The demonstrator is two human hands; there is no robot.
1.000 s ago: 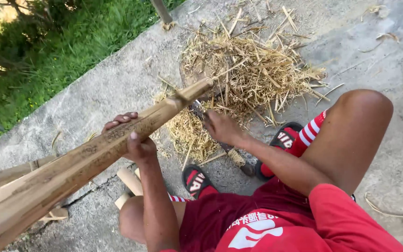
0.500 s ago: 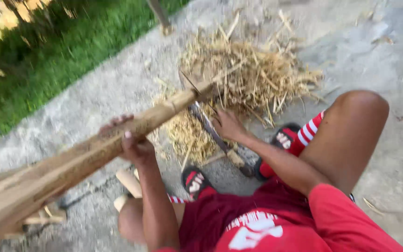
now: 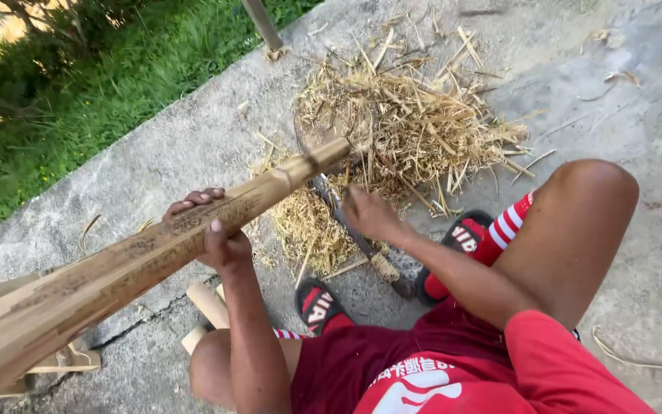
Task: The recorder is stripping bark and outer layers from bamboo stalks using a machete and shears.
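Me seated on concrete, working a bamboo pole (image 3: 155, 253) with a blade.
My left hand (image 3: 212, 234) grips around the pole mid-length; my right hand (image 3: 369, 215) is clenched on a long knife (image 3: 346, 222) just below the pole's far tip. Shavings pile (image 3: 415, 130) lies beyond that tip, grass (image 3: 78, 100) left of the pole, wood offcuts (image 3: 204, 307) under it.

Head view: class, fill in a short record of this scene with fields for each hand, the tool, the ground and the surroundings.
Left hand: left hand grips a long bamboo pole from beneath
Right hand: right hand holds a curved blade beside the pole's far end
Ground: concrete slab with a pile of bamboo shavings
Feet: red sandals
Surroundings: grass beyond the slab's edge
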